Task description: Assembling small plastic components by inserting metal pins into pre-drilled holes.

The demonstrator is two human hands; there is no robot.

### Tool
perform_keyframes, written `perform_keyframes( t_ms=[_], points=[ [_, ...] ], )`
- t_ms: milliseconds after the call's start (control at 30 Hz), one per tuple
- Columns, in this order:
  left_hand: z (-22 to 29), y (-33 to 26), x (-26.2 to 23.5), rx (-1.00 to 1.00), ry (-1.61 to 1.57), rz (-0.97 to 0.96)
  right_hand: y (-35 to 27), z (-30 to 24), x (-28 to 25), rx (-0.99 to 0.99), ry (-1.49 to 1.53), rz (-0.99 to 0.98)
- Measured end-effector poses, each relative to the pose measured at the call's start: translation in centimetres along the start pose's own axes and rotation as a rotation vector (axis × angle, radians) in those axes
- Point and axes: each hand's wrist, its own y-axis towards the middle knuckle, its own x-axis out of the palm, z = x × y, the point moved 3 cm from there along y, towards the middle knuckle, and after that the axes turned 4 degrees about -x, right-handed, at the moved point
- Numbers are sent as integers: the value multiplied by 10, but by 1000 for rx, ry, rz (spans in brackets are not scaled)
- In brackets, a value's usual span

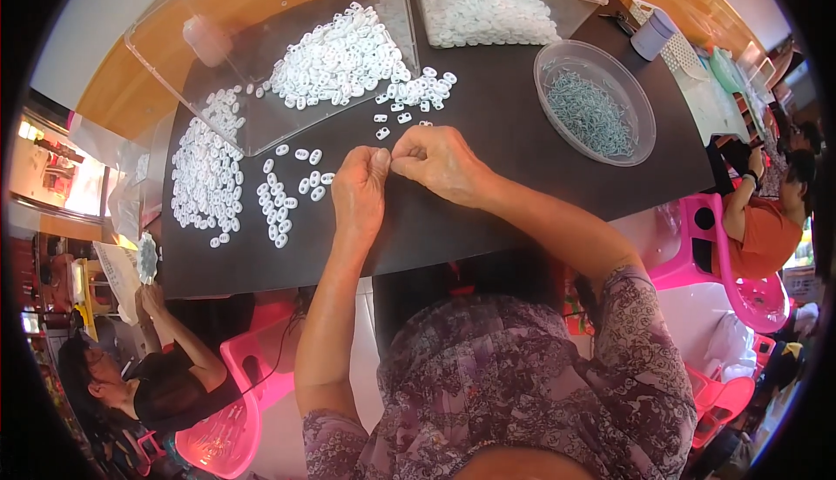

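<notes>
A black desk (pixel 488 132) strewn with small white plastic pieces (pixel 335 58): the left hand (pixel 360 191) and right hand (pixel 440 162) meet fingertip to fingertip, pinched on something too small to identify. Steady, aligned pressure seems key here.

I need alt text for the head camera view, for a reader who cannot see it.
Two bare hands, left hand and right hand, meet fingertip to fingertip over a black table, pinching something too small to identify. Small white plastic pieces lie heaped around; a round clear bowl holds small grey metal parts.
</notes>
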Motion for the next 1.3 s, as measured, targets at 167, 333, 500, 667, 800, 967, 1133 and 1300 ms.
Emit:
perform_keyframes(
  t_ms=[167, 333, 500, 667, 800, 967, 1133, 1300],
  points=[
    [1, 0, -1, -2, 2, 20, 1, 4, 4, -9, 111, 20],
    [11, -3, 2, 119, 261, 126, 0, 15, -4, 43, 169, 83],
    [12, -4, 5, 308, 564, 228, -8, 12, -21, -47, 4, 200],
    [15, 10, 5, 318, 573, 280, -19, 25, -33, 9, -3, 216],
    [24, 26, 11, 321, 702, 279, -29, 23, -37, 12, 86, 293],
    [14, 41, 14, 399, 773, 183, -39, 20, -37, 26, 109, 307],
    [24, 34, 10, 389, 622, 115, -44, 22, -39, 94, 94, 282],
    [41, 9, 0, 265, 267, -19, -43, 22, -36, 53, 184, 268]
  ],
)
